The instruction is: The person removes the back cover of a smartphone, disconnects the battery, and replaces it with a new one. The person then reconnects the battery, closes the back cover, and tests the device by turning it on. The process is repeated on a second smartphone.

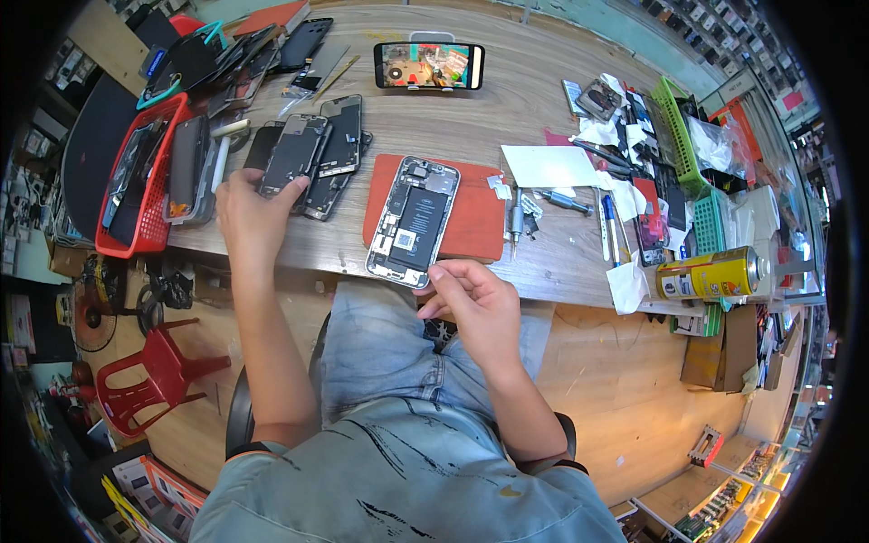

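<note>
My left hand (254, 210) grips the near end of a dark phone screen assembly (294, 149) on a loose pile of several similar parts (337, 131). My right hand (471, 308) has thumb and finger closed on the lower corner of an opened phone (412, 220) with its battery and circuits exposed. This phone lies on an orange-red mat (475, 226), its lower end at the mat's near edge. Two screwdrivers (516, 222) (566, 201) and small metal bits lie right of the mat, near a white sheet (548, 165).
A phone playing video (428, 65) stands at the back. Red (136, 235) and green (679, 136) baskets flank the wooden desk (434, 118). A yellow spray can (706, 276) lies at front right among papers and tools. A red plastic chair (149, 380) stands below left.
</note>
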A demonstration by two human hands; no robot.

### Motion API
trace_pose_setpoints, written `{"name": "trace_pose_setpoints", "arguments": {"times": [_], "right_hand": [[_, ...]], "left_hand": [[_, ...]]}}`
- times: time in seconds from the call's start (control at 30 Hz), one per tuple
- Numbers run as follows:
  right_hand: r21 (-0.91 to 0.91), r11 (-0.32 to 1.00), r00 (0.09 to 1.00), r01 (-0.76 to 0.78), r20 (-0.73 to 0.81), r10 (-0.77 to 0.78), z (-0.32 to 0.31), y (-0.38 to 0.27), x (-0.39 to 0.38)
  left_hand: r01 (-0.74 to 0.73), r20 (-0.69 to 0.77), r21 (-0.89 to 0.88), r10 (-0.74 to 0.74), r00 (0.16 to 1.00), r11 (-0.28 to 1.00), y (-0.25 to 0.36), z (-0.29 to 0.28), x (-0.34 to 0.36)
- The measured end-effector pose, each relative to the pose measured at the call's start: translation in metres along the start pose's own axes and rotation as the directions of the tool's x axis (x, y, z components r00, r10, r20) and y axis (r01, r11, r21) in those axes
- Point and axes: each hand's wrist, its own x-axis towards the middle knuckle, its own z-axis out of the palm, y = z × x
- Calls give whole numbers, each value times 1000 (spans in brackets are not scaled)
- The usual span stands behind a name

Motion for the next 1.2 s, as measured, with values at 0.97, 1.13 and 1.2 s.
{"name": "trace_pose_setpoints", "arguments": {"times": [0.97, 1.13, 1.2], "right_hand": [[-37, 996, 996, 77, 37, -76, -26, -4, -5], [-175, 943, 956, 283, -27, -292, -38, -6, -4], [-309, 873, 913, 378, -34, -407, -42, -4, 0]], "left_hand": [[-278, -360, -741, -12, 933, 611, 21, 14, -34], [-199, -247, -836, -27, 969, 511, 39, 18, -80], [-167, -206, -850, -23, 978, 500, 41, 19, -97]]}}
